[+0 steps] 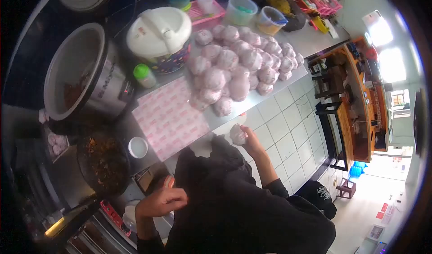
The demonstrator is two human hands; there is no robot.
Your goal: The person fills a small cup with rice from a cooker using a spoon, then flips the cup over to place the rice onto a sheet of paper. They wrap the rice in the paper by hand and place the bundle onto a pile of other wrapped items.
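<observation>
My right hand (253, 141) is closed round a paper-wrapped ball (237, 135), just off the worktop's edge. On the left, my left hand (164, 201) has its fingers curled in, and whatever may be inside them is hidden. A small red-striped item (168, 182) shows right beside those fingers. Pink-printed paper sheets (171, 119) lie on the worktop between a green-capped bottle (144, 75) and my body. Beyond them, many wrapped balls (227, 60) are heaped on the metal surface.
At left stand a large open rice pot (102, 76), a dark pan of food (102, 164) and a small white bowl (137, 147). A lidded white tub (159, 33) and plastic containers (241, 11) line the back. A black cap (321, 198) shows at right.
</observation>
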